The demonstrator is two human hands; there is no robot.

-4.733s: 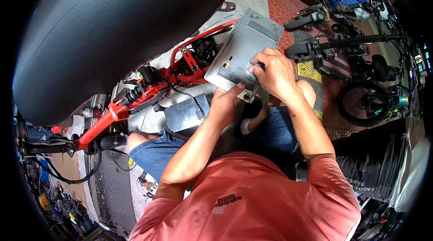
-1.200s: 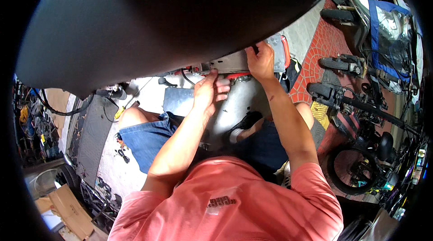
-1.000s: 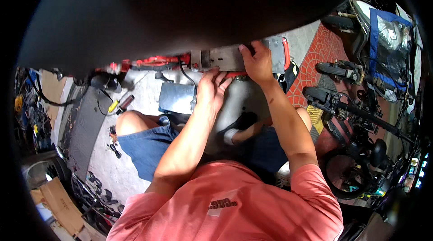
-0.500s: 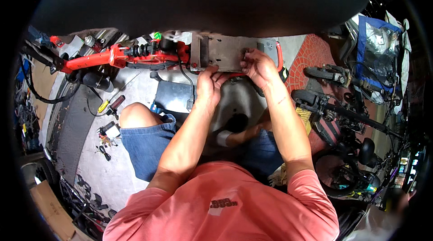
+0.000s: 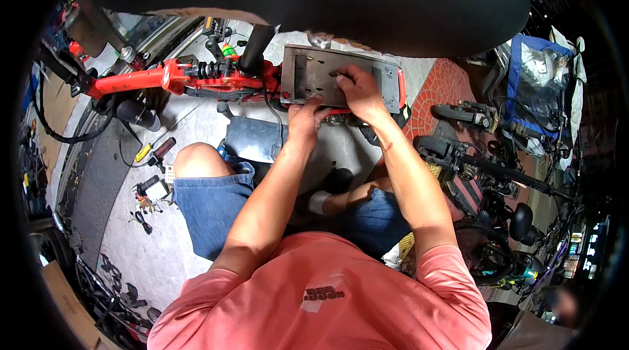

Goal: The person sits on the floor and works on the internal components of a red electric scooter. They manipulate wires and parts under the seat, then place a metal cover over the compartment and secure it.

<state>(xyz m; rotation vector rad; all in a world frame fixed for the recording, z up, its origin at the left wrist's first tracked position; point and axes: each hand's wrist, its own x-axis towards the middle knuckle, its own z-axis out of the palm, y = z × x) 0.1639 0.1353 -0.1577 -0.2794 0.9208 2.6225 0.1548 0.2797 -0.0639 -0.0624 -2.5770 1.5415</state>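
Note:
A red scooter frame (image 5: 141, 81) lies across in front of me, with a shallow grey metal tray (image 5: 314, 75) at its right end. My left hand (image 5: 303, 124) is at the tray's near edge, fingers closed against its rim near the left corner. Over the tray's right half is my right hand (image 5: 360, 93), its fingers curled and the thumb side drawn in as in a pinch. Whatever it may hold is too small to make out. Slots and small holes show in the tray's floor. A black cable (image 5: 274, 109) runs down beside its left end.
A large black rounded shape (image 5: 314, 2) hangs over the top. Near my knee lie a dark flat box (image 5: 252, 139), a yellow-handled screwdriver (image 5: 143, 152) and loose wires (image 5: 143, 204). Scooter wheels (image 5: 458, 113) and a blue-edged clear bag (image 5: 540, 84) stand to the right.
My right hand has moved left and slightly inward over the tray. My left hand stays at the near edge. The view has shifted, showing more of the tray.

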